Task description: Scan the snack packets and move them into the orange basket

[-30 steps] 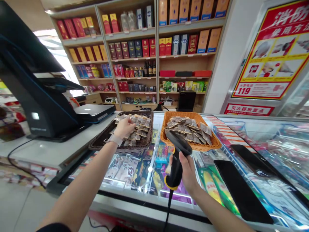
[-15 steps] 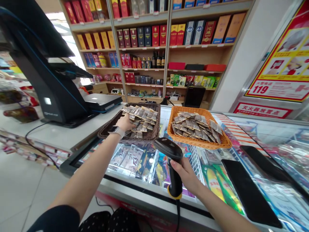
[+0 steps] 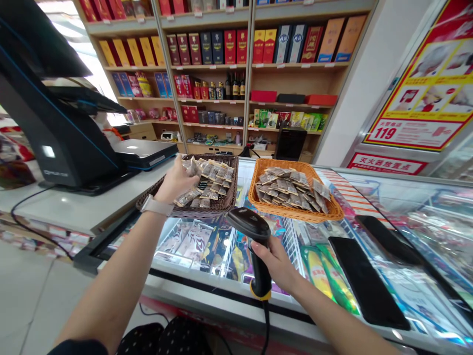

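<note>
1. Packets [image 3: 215,173] lie in the dark basket [image 3: 199,213], seen in the head view, the only one. They cover much of the bottom, with some basket floor bare between them.
2. Left hand [image 3: 176,181] is over the left side of that basket. One packet [image 3: 192,167] stands up beside the thumb, between thumb and fingers. I cannot tell whether they are closed on it or only around it.
3. Right hand [image 3: 275,259] is wrapped around the grip of the scanner [image 3: 260,272], fingers clamped, over the glass top in front of the baskets. No scanning light shows.
4. Just to the right, the orange basket [image 3: 281,211] holds a heap [image 3: 290,185] of similar packets, no hand touching it.
5. As for progress, I judge the handling to be underway: the scanner is in hand, while many packets in both baskets lie loose, out of either hand.
</note>
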The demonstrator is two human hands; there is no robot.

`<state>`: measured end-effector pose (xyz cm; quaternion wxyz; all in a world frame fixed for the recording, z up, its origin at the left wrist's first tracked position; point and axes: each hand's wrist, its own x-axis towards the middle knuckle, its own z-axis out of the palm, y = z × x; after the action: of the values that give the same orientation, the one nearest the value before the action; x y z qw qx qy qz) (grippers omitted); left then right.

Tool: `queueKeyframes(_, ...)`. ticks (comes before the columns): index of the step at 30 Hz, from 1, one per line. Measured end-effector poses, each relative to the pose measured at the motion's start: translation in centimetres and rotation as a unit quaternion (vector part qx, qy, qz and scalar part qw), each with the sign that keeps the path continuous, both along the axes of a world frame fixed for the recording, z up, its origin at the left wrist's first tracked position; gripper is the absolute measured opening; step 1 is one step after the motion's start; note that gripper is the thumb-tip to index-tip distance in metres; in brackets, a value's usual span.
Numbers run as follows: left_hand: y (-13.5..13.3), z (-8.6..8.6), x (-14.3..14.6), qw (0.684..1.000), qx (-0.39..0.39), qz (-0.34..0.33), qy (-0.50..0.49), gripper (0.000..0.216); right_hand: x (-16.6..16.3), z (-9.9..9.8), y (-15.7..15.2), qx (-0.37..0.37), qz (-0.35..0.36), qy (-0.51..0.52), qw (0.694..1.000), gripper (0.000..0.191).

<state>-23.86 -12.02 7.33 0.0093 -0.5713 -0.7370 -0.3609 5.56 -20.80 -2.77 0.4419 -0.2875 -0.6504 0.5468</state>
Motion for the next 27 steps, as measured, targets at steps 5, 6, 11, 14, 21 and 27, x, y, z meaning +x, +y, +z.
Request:
queueKeyframes(5,-1.1,-0.7,4.4,0.942,0.131,-0.236,-0.199,0.042,0.1,-0.6,0.4,-0.032,-0.040,0.066,0.997,0.044)
queueKeyframes(6,-1.2,-1.2,5.3,0.931,0.138,-0.256,-0.223,0.041,0.1,-0.7,0.4,-0.032,-0.050,0.076,0.995,0.043)
queueKeyframes(11,-1.2,-4.3,7.7,0.907,0.143,-0.266,-0.295,0.044,0.5,-0.8,0.7,-0.017,-0.072,0.079,0.994,0.043)
queueKeyframes(14,-1.5,-5.2,7.7,0.896,0.111,-0.268,-0.337,0.043,0.8,-0.6,0.8,-0.007,-0.060,0.046,0.997,0.042)
queueKeyframes(21,-2.0,-5.6,7.4,0.884,0.112,-0.274,-0.362,0.043,0.9,0.1,0.6,0.008,-0.017,-0.009,1.000,0.040)
queueKeyframes(27,-1.9,-6.1,7.1,0.884,0.126,-0.291,-0.344,0.047,0.8,0.3,0.5,0.015,-0.010,-0.031,0.999,0.043)
